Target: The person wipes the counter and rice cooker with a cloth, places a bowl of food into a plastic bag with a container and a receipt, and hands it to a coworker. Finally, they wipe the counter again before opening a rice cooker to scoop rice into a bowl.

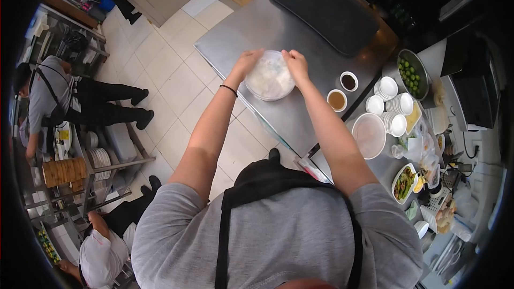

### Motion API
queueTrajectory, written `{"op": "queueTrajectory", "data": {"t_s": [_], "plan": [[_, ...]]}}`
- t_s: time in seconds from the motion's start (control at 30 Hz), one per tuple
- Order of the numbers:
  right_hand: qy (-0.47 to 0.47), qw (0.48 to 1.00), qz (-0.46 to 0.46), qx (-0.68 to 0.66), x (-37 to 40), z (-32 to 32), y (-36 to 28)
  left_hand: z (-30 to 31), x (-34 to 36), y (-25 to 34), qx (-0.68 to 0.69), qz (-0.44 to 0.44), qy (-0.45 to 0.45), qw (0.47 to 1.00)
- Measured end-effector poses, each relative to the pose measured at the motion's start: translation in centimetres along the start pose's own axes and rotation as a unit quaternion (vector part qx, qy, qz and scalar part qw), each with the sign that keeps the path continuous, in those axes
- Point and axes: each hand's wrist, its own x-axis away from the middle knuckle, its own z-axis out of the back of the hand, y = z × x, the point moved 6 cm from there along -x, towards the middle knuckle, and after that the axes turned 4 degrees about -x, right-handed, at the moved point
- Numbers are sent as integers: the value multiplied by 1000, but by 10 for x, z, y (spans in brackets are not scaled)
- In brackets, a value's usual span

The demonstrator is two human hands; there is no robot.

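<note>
A round clear plastic container (269, 79) with whitish contents is above the near left edge of the steel table (243, 35). My left hand (247, 66) is closed on its left rim, and a dark band circles that wrist. On the opposite side, my right hand (296, 65) grips the upper right rim, thumb and fingers at the edge. What exactly is inside cannot be made out through the hazy plastic. Just right of the container stand a small white cup of dark sauce (349, 81) and another of brown sauce (337, 100).
A black mat (325, 13) covers the table's far part. To the right are stacked white cups (386, 86), a metal bowl of green fruit (411, 72), a larger round tub (369, 136) and a vegetable dish (405, 183). Two people (51, 91) (104, 251) work at left shelves.
</note>
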Motion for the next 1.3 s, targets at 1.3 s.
{"op": "queueTrajectory", "data": {"t_s": [1.3], "plan": [[-80, 927, -156, -330, 380, 267, 139, -299, 301, -38, 194, 0, -81, 978]]}}
